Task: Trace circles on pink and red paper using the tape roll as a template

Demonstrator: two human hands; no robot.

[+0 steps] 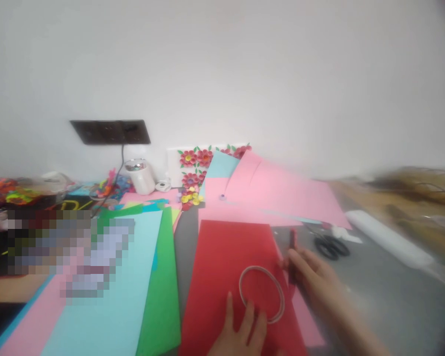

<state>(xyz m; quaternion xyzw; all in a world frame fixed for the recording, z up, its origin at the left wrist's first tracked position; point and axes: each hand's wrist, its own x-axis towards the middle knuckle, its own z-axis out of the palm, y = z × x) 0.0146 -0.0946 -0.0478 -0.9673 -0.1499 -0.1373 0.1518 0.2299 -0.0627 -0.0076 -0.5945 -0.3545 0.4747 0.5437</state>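
Observation:
A sheet of red paper (230, 247) lies before me, with a thin, pale ring (241, 286) flat on its right half. My left hand (239, 336) rests on the paper with its fingers spread, and its fingertips touch the ring's lower left edge. Just right of the ring, my right hand (315, 272) is closed around a slim dark red pen (292, 242), held nearly upright at the paper's edge. Blur hides the pen's lower tip. Pink paper (307, 324) shows from beneath the red sheet.
Black-handled scissors (330, 247) and a white roll (389, 240) lie to the right. Light blue paper (111, 316) and green paper (163, 296) spread at left. Behind stand pink sheets (282, 193), a panel of paper flowers (174, 168) and a white canister (141, 178).

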